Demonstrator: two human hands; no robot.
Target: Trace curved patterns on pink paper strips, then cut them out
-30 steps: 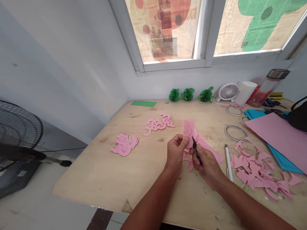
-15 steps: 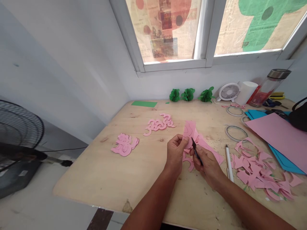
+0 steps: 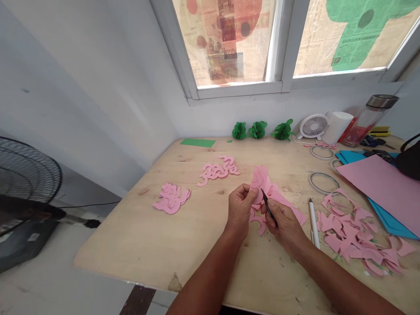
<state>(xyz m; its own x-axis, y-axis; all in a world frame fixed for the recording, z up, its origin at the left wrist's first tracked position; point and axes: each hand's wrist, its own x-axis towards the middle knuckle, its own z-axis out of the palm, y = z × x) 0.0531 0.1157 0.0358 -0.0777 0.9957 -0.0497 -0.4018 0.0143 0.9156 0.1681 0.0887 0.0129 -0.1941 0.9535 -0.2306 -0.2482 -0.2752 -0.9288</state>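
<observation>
My left hand [image 3: 242,205] pinches a strip of pink paper [image 3: 259,174] marked with curved drawn lines, thumb on top. My right hand [image 3: 285,221] is closed around black scissors [image 3: 269,208]; their dark pointed tip meets the paper's right side just beyond my left thumb. Most of the handles are hidden by my fingers. Under and beside my hands lie another marked pink sheet [image 3: 288,204] and a curved pink cutout [image 3: 260,224]. A white pen [image 3: 314,224] rests to the right of my right hand.
Pink cutouts form a stack [image 3: 171,199] and a looser group [image 3: 219,169] on the left. Pink scraps [image 3: 357,238] pile up on the right, near tape rolls [image 3: 323,183] and coloured sheets [image 3: 382,183]. Green paper ornaments [image 3: 257,130], a small fan [image 3: 314,127] and a bottle [image 3: 370,120] stand behind.
The scissors' tip has shifted very slightly and looks narrower now. Both hands keep nearly the same place, and the paper is still held.
</observation>
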